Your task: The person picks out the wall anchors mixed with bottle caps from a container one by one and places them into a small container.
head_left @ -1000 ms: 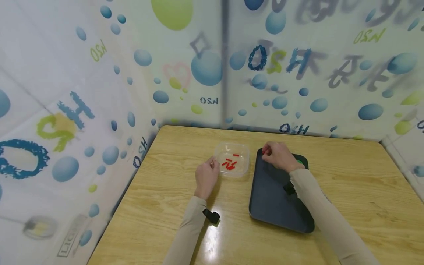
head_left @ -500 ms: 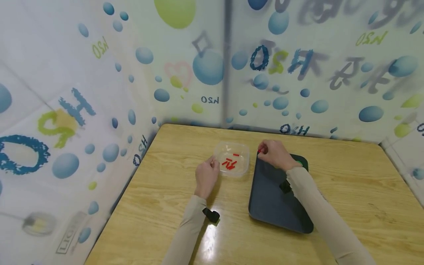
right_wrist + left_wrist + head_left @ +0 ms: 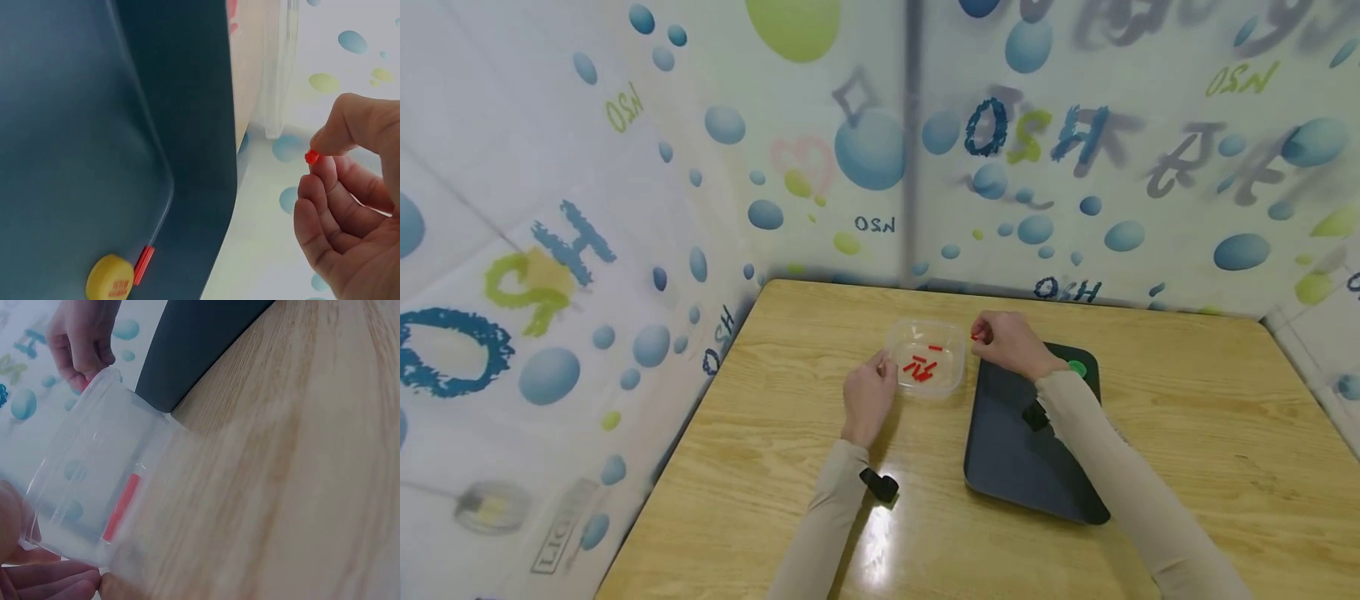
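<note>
My left hand [image 3: 869,398] holds the near left wall of a clear plastic container [image 3: 953,385], thumb on one side and fingers on the other. Several short red sticks [image 3: 930,367] lie loose on the container's floor. Over the gap between container and tray, my right hand [image 3: 1011,343] pinches a small red stick [image 3: 312,156] between thumb and index finger, only its end showing. A dark tray [image 3: 1000,442] sits under the right forearm. In the right wrist view a yellow bottle cap [image 3: 110,279] and another red stick [image 3: 144,265] lie together in a tray corner.
A green bottle cap [image 3: 1077,367] lies in the tray's far right corner. Wooden table [image 3: 760,417] surrounds tray and container. A printed wall [image 3: 820,250] rises behind the table's far edge, another along its left. Both wrists wear small black cameras.
My right hand has moved left with the red stick, from over the tray's far left corner toward the container, uncovering more of the green cap. My left hand stays on the container.
</note>
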`<state>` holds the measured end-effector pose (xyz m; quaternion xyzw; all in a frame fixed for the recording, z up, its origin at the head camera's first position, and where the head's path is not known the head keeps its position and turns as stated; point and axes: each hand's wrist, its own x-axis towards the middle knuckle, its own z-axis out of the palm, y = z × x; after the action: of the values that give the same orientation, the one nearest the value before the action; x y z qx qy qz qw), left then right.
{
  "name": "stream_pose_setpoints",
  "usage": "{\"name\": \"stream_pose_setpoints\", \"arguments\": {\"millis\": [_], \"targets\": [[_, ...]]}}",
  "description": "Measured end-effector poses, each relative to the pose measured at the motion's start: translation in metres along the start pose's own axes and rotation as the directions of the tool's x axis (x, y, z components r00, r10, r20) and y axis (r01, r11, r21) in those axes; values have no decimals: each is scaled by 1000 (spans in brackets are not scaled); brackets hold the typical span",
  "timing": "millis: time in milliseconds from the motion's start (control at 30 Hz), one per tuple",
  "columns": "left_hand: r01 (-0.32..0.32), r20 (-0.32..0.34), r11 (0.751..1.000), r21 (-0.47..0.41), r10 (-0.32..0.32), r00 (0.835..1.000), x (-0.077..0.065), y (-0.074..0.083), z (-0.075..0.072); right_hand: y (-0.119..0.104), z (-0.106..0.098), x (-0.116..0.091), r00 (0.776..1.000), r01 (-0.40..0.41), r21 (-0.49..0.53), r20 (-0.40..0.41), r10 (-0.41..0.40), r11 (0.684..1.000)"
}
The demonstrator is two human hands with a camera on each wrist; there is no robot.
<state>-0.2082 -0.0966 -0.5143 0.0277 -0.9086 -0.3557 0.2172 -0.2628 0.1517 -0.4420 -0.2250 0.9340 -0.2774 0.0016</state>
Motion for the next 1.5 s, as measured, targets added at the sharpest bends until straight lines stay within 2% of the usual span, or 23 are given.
{"name": "stream_pose_setpoints", "arguments": {"millis": [233, 667, 900, 1267, 1500], "targets": [[3, -2, 1000, 5, -3, 1000, 1, 0, 0, -11, 3, 9, 1000, 17, 11, -7, -17, 1000], [23, 20, 1000, -6, -22, 1000, 1, -1, 0, -28, 13, 18, 1000, 12, 60, 25, -14, 998], [22, 31, 1000, -10, -22, 999, 1, -1, 1, -35, 17, 24, 999, 6, 54, 48, -9, 999], [-6, 9, 1000, 16, 6, 1000, -1, -1, 0, -41, 28, 30, 995, 77, 26, 55, -79, 997], [-13, 10, 1000, 21, 13, 1000, 0, 2, -1, -46, 32, 34, 992, 113, 43, 55, -115, 993]]}}
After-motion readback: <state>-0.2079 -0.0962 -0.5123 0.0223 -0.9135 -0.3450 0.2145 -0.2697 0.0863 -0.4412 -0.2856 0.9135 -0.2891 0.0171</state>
